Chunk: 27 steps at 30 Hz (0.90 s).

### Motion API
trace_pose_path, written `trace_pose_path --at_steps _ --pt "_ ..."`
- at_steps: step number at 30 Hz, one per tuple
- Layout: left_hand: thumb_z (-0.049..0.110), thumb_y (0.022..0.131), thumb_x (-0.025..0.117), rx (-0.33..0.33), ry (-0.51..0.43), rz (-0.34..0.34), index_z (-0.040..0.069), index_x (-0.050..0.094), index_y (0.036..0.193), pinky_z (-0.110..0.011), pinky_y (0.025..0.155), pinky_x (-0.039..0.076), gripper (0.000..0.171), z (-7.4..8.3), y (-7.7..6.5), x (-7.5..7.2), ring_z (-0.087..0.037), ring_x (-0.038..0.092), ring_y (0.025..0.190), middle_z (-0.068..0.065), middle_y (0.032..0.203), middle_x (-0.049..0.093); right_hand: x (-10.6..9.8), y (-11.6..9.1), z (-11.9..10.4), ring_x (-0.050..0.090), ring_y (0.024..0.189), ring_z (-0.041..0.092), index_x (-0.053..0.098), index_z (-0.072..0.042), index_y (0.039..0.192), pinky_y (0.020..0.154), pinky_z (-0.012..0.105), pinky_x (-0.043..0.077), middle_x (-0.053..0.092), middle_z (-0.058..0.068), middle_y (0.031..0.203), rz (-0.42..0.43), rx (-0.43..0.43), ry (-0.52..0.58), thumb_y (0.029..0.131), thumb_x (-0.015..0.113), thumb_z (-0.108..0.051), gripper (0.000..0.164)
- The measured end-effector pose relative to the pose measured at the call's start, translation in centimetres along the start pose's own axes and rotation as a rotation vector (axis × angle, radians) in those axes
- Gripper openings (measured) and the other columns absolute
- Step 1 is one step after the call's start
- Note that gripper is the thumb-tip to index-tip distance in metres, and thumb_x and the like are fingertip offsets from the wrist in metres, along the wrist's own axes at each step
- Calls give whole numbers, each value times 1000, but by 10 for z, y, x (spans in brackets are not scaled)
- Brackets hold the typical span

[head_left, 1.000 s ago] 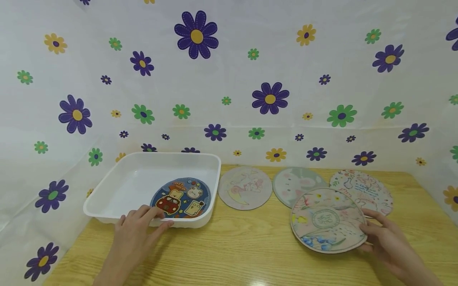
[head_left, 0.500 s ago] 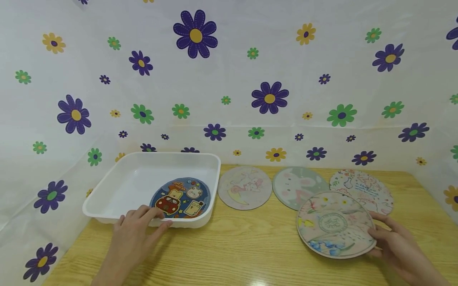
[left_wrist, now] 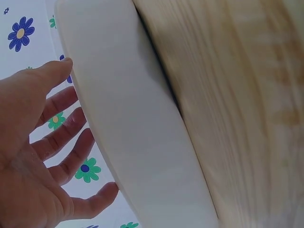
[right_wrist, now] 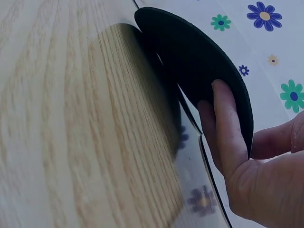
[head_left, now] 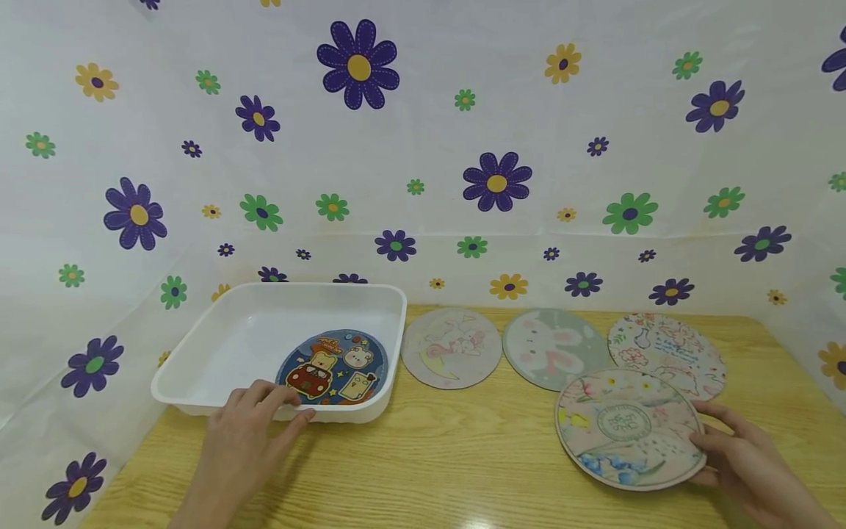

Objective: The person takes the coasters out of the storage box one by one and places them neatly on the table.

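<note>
My right hand (head_left: 747, 448) pinches a round floral mouse pad (head_left: 631, 430) by its right edge, thumb on top and fingers underneath. The right wrist view shows the pad's black underside (right_wrist: 190, 52) tilted above the wood, its shadow below. My left hand (head_left: 247, 433) holds the front rim of a white plastic tray (head_left: 198, 323), fingers over the rim and thumb outside. In the left wrist view its fingertips meet the tray's edge (left_wrist: 114, 118). Inside the tray lies a dark blue round pad (head_left: 333, 367) with cartoon bears, its near edge partly hidden by the rim.
Along the back of the wooden table (head_left: 429, 470) lie a pale pink moon pad (head_left: 452, 349), a green rabbit pad (head_left: 551, 345) and a white pad with red drawings (head_left: 667, 349). A flower-printed sheet (head_left: 423, 132) hangs close behind them and at both sides.
My right hand has carried the floral mouse pad rightward and nearer to me, uncovering more of the green rabbit pad and the white pad. The left hand stays at the tray's rim.
</note>
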<state>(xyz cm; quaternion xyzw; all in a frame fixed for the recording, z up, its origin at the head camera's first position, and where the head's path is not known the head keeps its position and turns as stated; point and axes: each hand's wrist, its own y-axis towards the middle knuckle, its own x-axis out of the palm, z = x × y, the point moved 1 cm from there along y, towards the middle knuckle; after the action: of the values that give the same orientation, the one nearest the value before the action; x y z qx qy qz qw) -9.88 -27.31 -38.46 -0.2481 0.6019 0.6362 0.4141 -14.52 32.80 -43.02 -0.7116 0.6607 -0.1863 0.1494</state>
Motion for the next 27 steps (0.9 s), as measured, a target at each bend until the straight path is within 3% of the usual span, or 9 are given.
trace_pose_path --at_steps 5,10,18,21,23,24,27 --pt "31 80 88 -9 -2 -29 22 71 94 -55 63 50 24 0 0 -1 -34 65 92 -2 97 69 -1 0 1 70 91 15 14 -14 158 80 39 62 64 -12 105 -11 11 -49 106 41 -1 60" --pt "30 81 88 -11 4 -45 23 71 94 -55 64 51 23 -1 0 -2 -33 65 92 -1 96 69 -5 2 6 70 92 18 -10 -7 162 81 40 62 62 -11 108 -16 42 -85 105 43 -1 78" --pt "27 81 87 19 -7 -27 23 71 92 -49 61 50 20 -1 1 -4 -32 65 89 1 94 69 -5 0 7 71 92 19 -12 -7 162 82 42 63 63 -1 112 -9 60 -116 105 43 2 80" --pt "26 81 87 23 -9 -29 23 71 92 -47 60 49 20 -1 2 -5 -31 65 89 1 94 69 -4 -1 6 71 91 19 -11 -6 162 81 41 63 64 -4 107 7 77 -124 104 43 3 80" --pt "26 81 87 23 -7 -33 23 71 92 -46 59 49 20 -1 2 -5 -31 65 89 1 94 69 -5 -2 6 71 90 19 -12 -5 162 81 41 63 63 -1 110 -2 76 -138 104 43 3 80" --pt "26 81 87 20 -6 -38 23 71 92 -46 59 49 19 -1 2 -5 -31 65 89 1 94 69 -5 -2 7 71 91 19 -12 -4 161 81 41 63 63 7 115 -6 74 -146 104 43 3 80" --pt "27 82 86 6 -5 -55 23 71 93 -48 60 50 18 -1 2 -4 -32 65 90 0 95 69 -7 -3 8 70 92 20 -12 -3 161 82 41 62 61 9 119 -19 69 -152 103 44 3 80"
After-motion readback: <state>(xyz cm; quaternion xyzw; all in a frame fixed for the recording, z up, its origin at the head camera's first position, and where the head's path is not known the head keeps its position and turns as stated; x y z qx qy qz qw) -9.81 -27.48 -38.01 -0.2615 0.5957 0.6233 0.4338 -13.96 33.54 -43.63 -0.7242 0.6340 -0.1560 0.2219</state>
